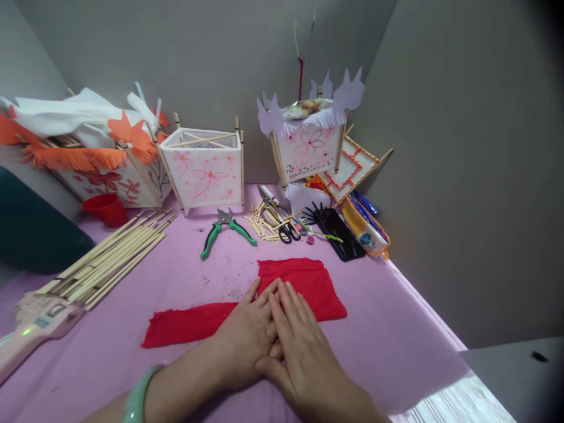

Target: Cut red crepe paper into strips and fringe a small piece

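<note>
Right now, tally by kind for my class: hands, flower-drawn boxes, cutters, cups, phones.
Hands (left hand, right hand): 2
Flower-drawn boxes: 3
Green-handled cutter: 1
Red cup: 1
Black phone: 1
Total: 8

A lilac-covered bench [396,346] carries 1 red strip [189,324] at the front, 1 wider red piece [321,292] beside it, green-handled cutters [225,220] behind them, 1 black phone [341,234], short sticks [267,226], long sticks [117,251] at left, 1 red cup [110,212] and 1 white flower-painted box [207,176].

No readable text is showing; small dark marks [309,168] are running low across the purple-trimmed box [309,145], too blurred to read.
</note>
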A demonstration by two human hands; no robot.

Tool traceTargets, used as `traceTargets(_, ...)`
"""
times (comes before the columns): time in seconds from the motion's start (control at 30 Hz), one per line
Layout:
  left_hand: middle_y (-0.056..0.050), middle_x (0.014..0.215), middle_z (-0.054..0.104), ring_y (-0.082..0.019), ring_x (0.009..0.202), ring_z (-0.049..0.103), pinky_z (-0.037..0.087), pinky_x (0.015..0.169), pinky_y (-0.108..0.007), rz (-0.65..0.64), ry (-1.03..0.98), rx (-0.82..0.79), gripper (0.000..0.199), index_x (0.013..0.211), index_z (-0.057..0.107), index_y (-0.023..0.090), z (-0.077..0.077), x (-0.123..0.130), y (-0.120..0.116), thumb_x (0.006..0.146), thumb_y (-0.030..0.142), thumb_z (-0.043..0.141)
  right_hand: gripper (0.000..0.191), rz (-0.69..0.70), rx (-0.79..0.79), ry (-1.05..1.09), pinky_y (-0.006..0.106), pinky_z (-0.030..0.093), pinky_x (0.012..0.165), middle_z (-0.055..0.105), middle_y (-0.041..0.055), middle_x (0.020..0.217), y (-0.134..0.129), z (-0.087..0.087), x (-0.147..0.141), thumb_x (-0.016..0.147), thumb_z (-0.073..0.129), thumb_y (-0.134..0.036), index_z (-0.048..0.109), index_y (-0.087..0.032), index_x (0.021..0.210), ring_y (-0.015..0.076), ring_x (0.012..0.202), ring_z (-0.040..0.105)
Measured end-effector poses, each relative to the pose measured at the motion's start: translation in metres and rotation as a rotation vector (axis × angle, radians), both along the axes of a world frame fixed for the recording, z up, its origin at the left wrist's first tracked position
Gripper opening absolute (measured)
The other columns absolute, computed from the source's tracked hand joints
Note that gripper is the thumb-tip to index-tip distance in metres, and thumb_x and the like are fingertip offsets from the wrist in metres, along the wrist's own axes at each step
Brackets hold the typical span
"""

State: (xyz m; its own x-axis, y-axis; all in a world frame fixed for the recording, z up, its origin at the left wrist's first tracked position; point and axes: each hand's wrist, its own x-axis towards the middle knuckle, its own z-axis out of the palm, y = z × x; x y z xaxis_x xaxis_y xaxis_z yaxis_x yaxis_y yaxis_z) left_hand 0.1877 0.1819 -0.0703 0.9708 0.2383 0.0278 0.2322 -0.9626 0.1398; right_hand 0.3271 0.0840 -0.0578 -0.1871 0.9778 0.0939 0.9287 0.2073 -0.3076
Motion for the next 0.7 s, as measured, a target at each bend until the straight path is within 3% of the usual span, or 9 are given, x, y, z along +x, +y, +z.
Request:
traceTargets(0.07,-0.015,0.158,0.026,-0.033,0.148,0.013,0.010,0.116,-0.061,0.011,0.012,-0.010,0.059,0.152,0.028,0.024,0.002,0.001,0.000,0.099,0.050,0.031,0.084,-0.090,-0.104,0.006,0.053,0.031,0.114,0.014,0.0222,0.158,-0.003,-0.006,0.001,0.093,0.044,-0.058,0.023,-0.001,0.151,0.0349,0.146,0.016)
traceTargets(0.17,-0.017,0.159,0.022,-0.033,0.148,0.014,0.011,0.116,-0.061,0.048,0.022,-0.044,0.062,0.151,0.030,0.025,0.008,0.002,0.000,0.097,0.056,0.029,0.085,-0.227,-0.117,-0.054,0.056,0.029,0.114,0.017,0.0233,0.157,-0.013,-0.021,0.022,0.093,0.037,-0.063,0.028,0.000,0.149,0.0359,0.146,0.015)
traceTargets(0.3,-0.018,0.159,0.020,-0.034,0.147,0.013,0.011,0.114,-0.063,0.067,0.040,-0.079,0.062,0.150,0.033,0.027,0.012,0.003,-0.001,0.097,0.059,0.027,0.086,-0.406,0.014,-0.208,0.058,0.031,0.112,0.028,0.0279,0.153,-0.030,-0.035,0.056,0.092,0.036,-0.064,0.039,0.005,0.144,0.0385,0.143,0.025)
traceTargets(0.4,-0.016,0.159,0.018,-0.033,0.148,0.013,0.010,0.115,-0.062,0.065,0.013,-0.090,0.062,0.150,0.033,0.028,0.010,0.001,-0.001,0.097,0.059,0.027,0.082,-0.533,0.180,-0.273,0.061,0.030,0.112,0.031,0.0303,0.151,-0.032,-0.031,0.060,0.094,0.033,-0.061,0.043,0.006,0.140,0.0400,0.142,0.026)
traceTargets(0.5,-0.016,0.159,0.019,-0.032,0.148,0.013,0.010,0.115,-0.062,0.066,-0.007,-0.090,0.062,0.150,0.032,0.027,0.010,0.000,-0.001,0.097,0.059,0.026,0.075,-0.369,0.278,-0.249,0.057,0.032,0.112,0.026,0.0247,0.155,-0.022,-0.020,0.044,0.097,0.033,-0.056,0.038,0.001,0.145,0.0355,0.145,0.021)
traceTargets(0.6,-0.019,0.159,0.020,-0.033,0.148,0.013,0.009,0.116,-0.061,0.052,-0.005,-0.084,0.062,0.149,0.034,0.021,0.012,0.001,-0.001,0.098,0.055,0.026,0.075,-0.129,0.239,-0.209,0.050,0.040,0.108,0.032,0.0224,0.153,-0.013,-0.020,0.025,0.096,0.038,-0.056,0.035,-0.002,0.147,0.0319,0.143,0.028)
traceTargets(0.7,-0.020,0.158,0.022,-0.034,0.147,0.014,0.009,0.116,-0.061,0.056,-0.008,-0.078,0.062,0.147,0.039,0.019,0.013,0.002,-0.003,0.098,0.055,0.027,0.081,-0.110,0.232,-0.224,0.053,0.043,0.105,0.038,0.0253,0.149,-0.010,-0.031,0.019,0.093,0.042,-0.059,0.032,0.000,0.148,0.0349,0.140,0.035)
